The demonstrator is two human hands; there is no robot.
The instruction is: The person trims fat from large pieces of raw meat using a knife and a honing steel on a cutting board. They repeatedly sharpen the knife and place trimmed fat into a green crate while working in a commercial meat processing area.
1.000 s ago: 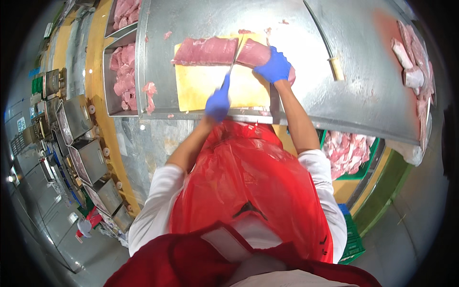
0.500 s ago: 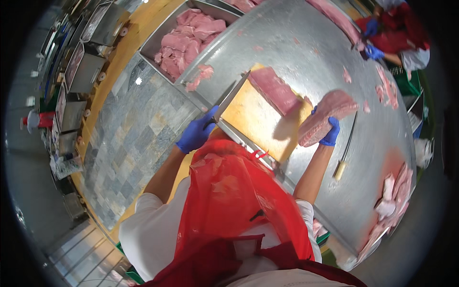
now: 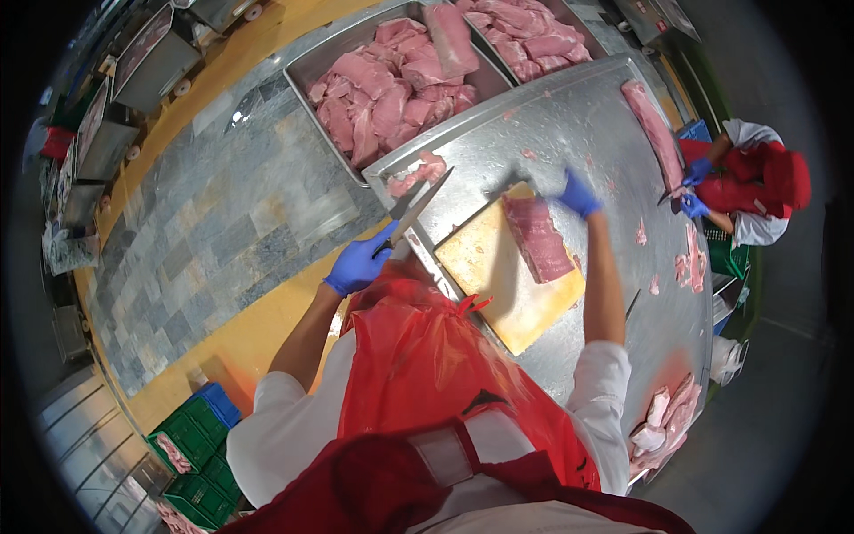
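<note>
My left hand [image 3: 360,264], in a blue glove, is closed round the handle of a long knife [image 3: 418,209], its blade slanting up over the table edge. My right hand [image 3: 579,194], also gloved and slightly blurred, is over the steel table with nothing in it; the fingers look extended. Beside it, a block of pink meat [image 3: 539,238] lies on the yellow cutting board [image 3: 476,258]. Farther off, another thick piece of meat [image 3: 451,40] is over the edge of a steel bin [image 3: 316,111] heaped with meat; whether it touches the pile I cannot tell.
A second meat-filled bin [image 3: 534,40] adjoins the first. Meat scraps [image 3: 416,173] lie at the table corner. Across the steel table [image 3: 587,125], a co-worker [image 3: 747,178] in red handles a long meat strip [image 3: 654,133]. Pale pieces [image 3: 665,418] lie at the near right. Green crates [image 3: 191,436] stand lower left.
My right hand has let go of the thick meat piece and moved away and left; that piece is now by the bins. My left hand still holds the knife. The whole view has shifted.
</note>
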